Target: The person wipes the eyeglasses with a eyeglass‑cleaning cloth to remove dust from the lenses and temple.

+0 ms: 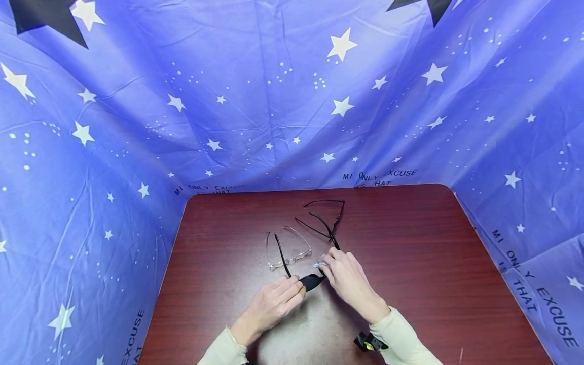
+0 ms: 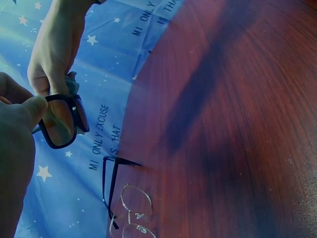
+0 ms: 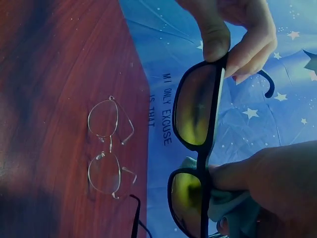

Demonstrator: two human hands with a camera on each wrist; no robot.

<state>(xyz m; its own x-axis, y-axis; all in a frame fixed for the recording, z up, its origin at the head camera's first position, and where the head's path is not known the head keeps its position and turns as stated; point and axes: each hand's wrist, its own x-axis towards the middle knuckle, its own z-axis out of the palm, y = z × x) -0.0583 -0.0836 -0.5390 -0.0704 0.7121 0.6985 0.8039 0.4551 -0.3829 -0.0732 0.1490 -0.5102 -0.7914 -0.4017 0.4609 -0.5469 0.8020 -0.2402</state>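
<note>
Black sunglasses (image 3: pixel 195 109) with dark lenses are held up between both hands, their temple arms pointing away from the person. The left hand (image 1: pixel 276 300) pinches one outer corner of the frame, thumb on the rim. At the other end, the right hand (image 1: pixel 349 280) holds a bunched teal cloth (image 3: pixel 233 203) against the frame beside the second lens, fingers partly hidden behind the cloth. Just beyond the hands, thin wire-framed eyeglasses (image 1: pixel 292 260) lie on the table with their temples unfolded.
A second black-framed pair of glasses (image 1: pixel 341 209) lies farther back on the dark red wooden table (image 1: pixel 219 228). Blue star-printed fabric (image 1: pixel 255 116) hangs around the table's back and sides. A black wrist device (image 1: pixel 369 341) sits by the right sleeve.
</note>
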